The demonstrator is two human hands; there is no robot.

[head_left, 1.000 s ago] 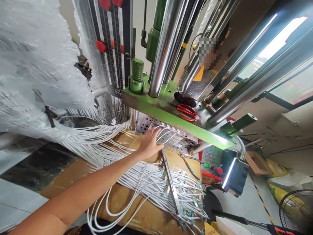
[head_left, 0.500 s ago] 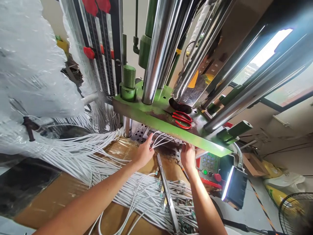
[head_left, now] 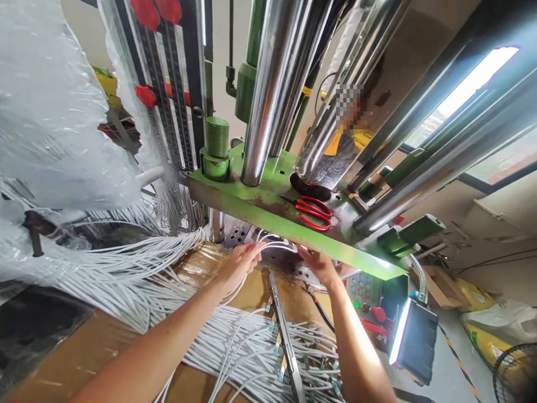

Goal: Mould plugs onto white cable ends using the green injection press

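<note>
Under the edge of a green steel machine plate (head_left: 268,219), my left hand (head_left: 239,266) is curled around a white cable (head_left: 268,246). The cable arcs across the perforated steel mould plate (head_left: 239,235) to my right hand (head_left: 319,266), whose fingertips pinch it near the plate edge. Many more white cables (head_left: 247,341) with small teal-tipped ends (head_left: 306,341) lie below my forearms. A long slotted steel bar (head_left: 285,336) rests among them. Red-handled scissors (head_left: 314,212) lie on the green plate, out of reach of neither hand's grip.
Thick chrome columns (head_left: 268,95) rise from the green plate. Bubble wrap (head_left: 50,112) hangs at left, with cables bundled beneath it. A control panel (head_left: 364,288), a black work lamp (head_left: 413,341), and a fan guard (head_left: 514,375) stand at right.
My right hand has come in from the lower right, up under the plate. Both hands now sit closer together on the cable, and the view has shifted slightly.
</note>
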